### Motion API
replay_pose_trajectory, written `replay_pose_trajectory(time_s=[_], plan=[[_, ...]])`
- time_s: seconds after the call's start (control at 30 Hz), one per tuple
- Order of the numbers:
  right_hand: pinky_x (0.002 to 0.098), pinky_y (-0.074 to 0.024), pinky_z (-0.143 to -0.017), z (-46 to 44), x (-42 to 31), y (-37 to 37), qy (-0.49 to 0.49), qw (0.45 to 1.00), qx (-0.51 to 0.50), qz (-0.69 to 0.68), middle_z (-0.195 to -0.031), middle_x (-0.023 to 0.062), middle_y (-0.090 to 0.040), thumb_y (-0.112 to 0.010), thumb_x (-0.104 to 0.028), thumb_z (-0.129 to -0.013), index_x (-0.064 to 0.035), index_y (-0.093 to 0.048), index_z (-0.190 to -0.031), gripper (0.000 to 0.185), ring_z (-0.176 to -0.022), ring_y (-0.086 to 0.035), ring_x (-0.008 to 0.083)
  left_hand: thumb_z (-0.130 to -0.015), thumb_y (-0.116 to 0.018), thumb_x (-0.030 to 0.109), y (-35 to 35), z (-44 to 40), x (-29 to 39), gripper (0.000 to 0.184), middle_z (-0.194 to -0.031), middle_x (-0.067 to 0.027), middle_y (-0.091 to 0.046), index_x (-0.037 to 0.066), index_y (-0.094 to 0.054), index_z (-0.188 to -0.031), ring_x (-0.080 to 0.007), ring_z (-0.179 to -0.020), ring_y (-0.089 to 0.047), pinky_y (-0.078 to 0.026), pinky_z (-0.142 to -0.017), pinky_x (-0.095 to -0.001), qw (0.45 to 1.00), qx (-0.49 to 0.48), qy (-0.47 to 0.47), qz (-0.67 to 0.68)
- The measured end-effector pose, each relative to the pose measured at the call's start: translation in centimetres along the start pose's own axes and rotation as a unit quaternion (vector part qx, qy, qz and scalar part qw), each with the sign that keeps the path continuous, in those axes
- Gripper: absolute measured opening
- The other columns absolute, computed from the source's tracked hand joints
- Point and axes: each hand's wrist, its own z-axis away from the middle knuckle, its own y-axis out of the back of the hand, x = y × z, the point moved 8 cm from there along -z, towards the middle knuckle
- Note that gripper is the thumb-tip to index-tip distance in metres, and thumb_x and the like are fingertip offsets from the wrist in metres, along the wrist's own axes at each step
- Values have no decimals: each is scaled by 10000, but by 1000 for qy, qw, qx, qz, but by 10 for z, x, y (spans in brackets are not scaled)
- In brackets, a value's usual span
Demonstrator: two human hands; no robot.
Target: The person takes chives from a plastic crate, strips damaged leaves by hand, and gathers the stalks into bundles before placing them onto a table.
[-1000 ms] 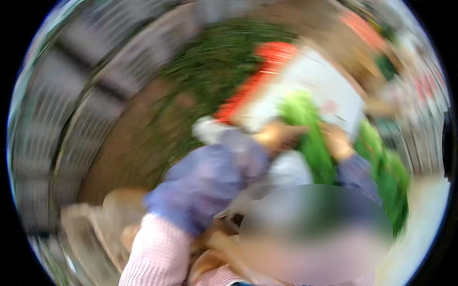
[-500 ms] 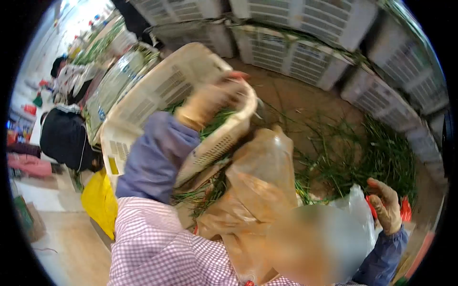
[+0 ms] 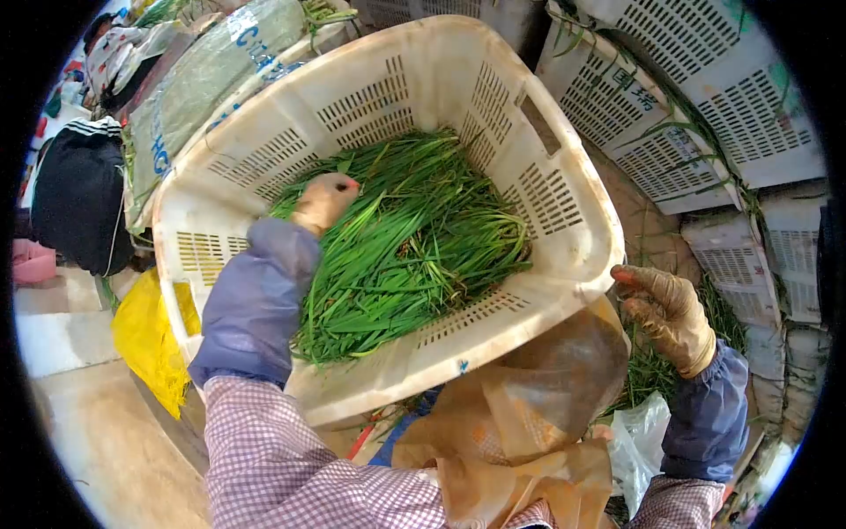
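A large white perforated plastic crate [image 3: 564,269] is tilted toward me, holding a heap of long green leafy stalks [image 3: 397,256]. My left hand [image 3: 326,198], in a light glove with a fingertip bare, rests at the left side of the heap inside the crate; its fingers are mostly hidden. Just outside the crate's right corner is my right hand [image 3: 670,317], in a worn tan glove, its fingers curved and apart with nothing seen between them. Below the crate a brownish translucent plastic apron [image 3: 529,406] covers my lap.
Stacked white crates [image 3: 652,115] line the upper right. A clear plastic bag [image 3: 639,441] lies by my right forearm. Loose stalks [image 3: 648,375] are on the floor. At left are a yellow bag [image 3: 152,344], a dark cloth bundle [image 3: 79,194] and a printed translucent sack [image 3: 207,88].
The view has swung from the white board and green bundle to the crate. The crate now appears closer. My left hand has moved from its rim area onto the stalks; my right hand is nearer its corner.
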Motion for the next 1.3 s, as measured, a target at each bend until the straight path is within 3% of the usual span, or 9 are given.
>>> replay_pose_trajectory(time_s=[0.23,0.37,0.5,0.67,0.77,0.9,0.97,1.07,1.3], plan=[[302,-426,-808,-21,18,-13,-75,996,-7,-57,-963,105,-597,-614,-274,-834,25,-560,-1113,413,-889,-551,173,-743,-661,332,-85,-12,-26,342,-847,-180,-624,16,-643,-870,-325,-785,-591,-464,-714,-403,959,-158,95,-215],[330,-463,-746,-23,28,-10,-42,997,21,-55,-901,149,-615,-597,-297,-834,4,-576,-1089,395,-826,-602,254,-731,-686,281,-70,-2,-42,324,-795,-165,-631,-4,-635,-875,-272,-707,-600,-469,-646,-366,975,-127,182,3],[320,-464,-738,-28,31,-7,-48,998,35,-26,-896,133,-621,-592,-308,-840,2,-590,-1069,385,-810,-603,230,-737,-675,202,-25,1,-4,247,-798,-148,-634,-3,-636,-869,-246,-711,-601,-467,-624,-333,983,24,147,105],[311,-465,-716,-33,35,-12,-4,996,87,-15,-873,118,-617,-592,-229,-843,-11,-594,-1065,311,-772,-594,208,-782,-616,205,-76,-20,96,228,-855,-194,-622,2,-638,-885,-334,-820,-604,-472,-728,-413,978,160,-131,24],[296,-459,-684,-31,30,-11,-42,995,88,-7,-820,102,-599,-592,-139,-833,-29,-597,-1062,254,-737,-582,193,-778,-640,300,-143,-30,88,410,-1046,-213,-590,8,-593,-1062,-367,-1004,-548,-440,-842,-432,991,-42,-3,-126],[289,-451,-644,-27,35,-9,3,994,111,-11,-776,88,-580,-597,-142,-826,-28,-604,-1042,244,-677,-566,186,-763,-659,321,-126,-27,78,491,-1111,-210,-568,-3,-560,-1118,-348,-1041,-536,-435,-867,-401,986,-16,-58,-153],[288,-447,-646,-27,42,-9,-2,990,136,-39,-748,81,-577,-599,-180,-831,-22,-614,-1017,244,-672,-561,180,-751,-673,301,-120,-31,47,526,-1128,-210,-564,-14,-539,-1150,-307,-1031,-548,-428,-880,-361,984,-149,62,69],[280,-449,-688,-27,52,-11,-50,984,143,-91,-786,83,-609,-596,-219,-841,-19,-626,-995,253,-734,-578,173,-769,-655,275,-92,-42,7,526,-1120,-192,-572,-59,-519,-1151,-247,-1009,-554,-427,-859,-314,976,-125,152,98],[266,-452,-725,-26,52,-11,-20,982,174,-70,-892,76,-642,-603,-239,-843,-24,-633,-986,260,-789,-598,163,-800,-620,343,-58,-13,84,499,-952,-229,-616,-55,-544,-1091,-321,-872,-610,-473,-744,-358,1000,-3,3,-29]])
